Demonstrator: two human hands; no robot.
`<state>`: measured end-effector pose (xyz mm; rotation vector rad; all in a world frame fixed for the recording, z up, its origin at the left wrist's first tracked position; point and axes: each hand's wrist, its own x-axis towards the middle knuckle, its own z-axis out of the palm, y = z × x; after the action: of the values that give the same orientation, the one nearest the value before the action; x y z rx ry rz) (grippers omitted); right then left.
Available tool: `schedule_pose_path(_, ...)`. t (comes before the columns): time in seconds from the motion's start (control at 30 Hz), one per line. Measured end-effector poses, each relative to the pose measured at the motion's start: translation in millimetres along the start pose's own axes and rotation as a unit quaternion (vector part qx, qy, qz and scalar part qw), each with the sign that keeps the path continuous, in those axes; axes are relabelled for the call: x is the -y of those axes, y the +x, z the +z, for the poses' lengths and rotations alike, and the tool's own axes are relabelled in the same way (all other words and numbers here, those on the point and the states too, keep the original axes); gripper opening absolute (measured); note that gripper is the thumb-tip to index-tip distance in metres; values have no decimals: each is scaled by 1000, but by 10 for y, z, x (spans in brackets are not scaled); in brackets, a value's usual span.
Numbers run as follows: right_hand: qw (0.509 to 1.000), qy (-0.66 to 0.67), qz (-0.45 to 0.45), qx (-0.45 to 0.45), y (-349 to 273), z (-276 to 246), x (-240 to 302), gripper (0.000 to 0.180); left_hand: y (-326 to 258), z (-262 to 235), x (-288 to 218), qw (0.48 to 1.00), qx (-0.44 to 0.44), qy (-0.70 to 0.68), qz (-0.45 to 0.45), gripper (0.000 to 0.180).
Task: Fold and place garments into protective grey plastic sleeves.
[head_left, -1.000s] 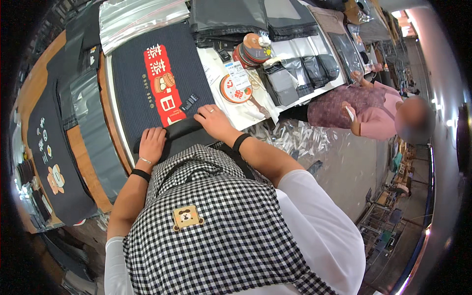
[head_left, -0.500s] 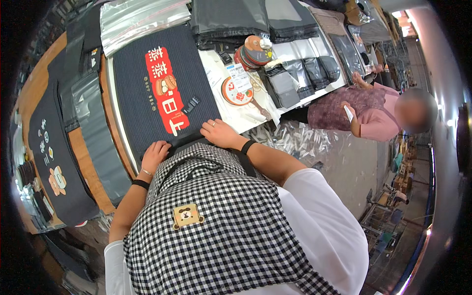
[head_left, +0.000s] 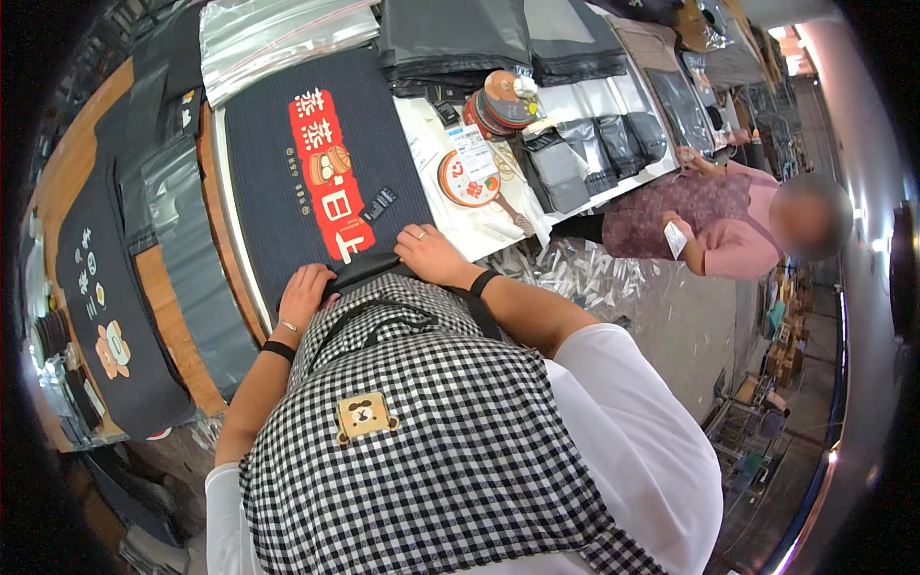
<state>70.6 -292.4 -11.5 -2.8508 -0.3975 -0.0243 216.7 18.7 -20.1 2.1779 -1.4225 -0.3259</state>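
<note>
Now that both hands have drawn back from the far part of the cloth to its near edge, the dark mat [head_left: 321, 182] with the red printed panel lies spread flat on the worktop [head_left: 67, 172], and the person is pressing its near hem down against the worktop's edge, just in front of the checked apron [head_left: 422, 450]. The left hand [head_left: 307, 292] has slid nearer and a little right compared with a second ago; its fingers [head_left: 321, 278] lie close together, curled over the hem. The right hand [head_left: 431, 254] has come back from the middle of the mat to the same hem, its fingers [head_left: 410, 238] slightly spread and flat on the fabric, gripping nothing that I can see. To my eye this means the smoothing of the far surface is finished and the work has shifted to the near edge. A small black tag [head_left: 380, 203] rests on the mat just right of the red panel. Farther right sit a round printed fan [head_left: 467, 179] and a stack of dark pouches [head_left: 594, 153]; a second person in pink [head_left: 728, 230] stands at the far right, well apart.
</note>
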Motion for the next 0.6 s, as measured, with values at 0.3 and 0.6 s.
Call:
schedule_pose_path(0.3, 994, 74, 78, 25, 55, -19, -55, 13, 78, 41, 34, 996, -33, 59, -50, 23)
schedule_pose_path(0.6, 933, 253, 247, 72, 386, -85, -207, 12, 385, -294, 89, 978, 36, -87, -185, 23)
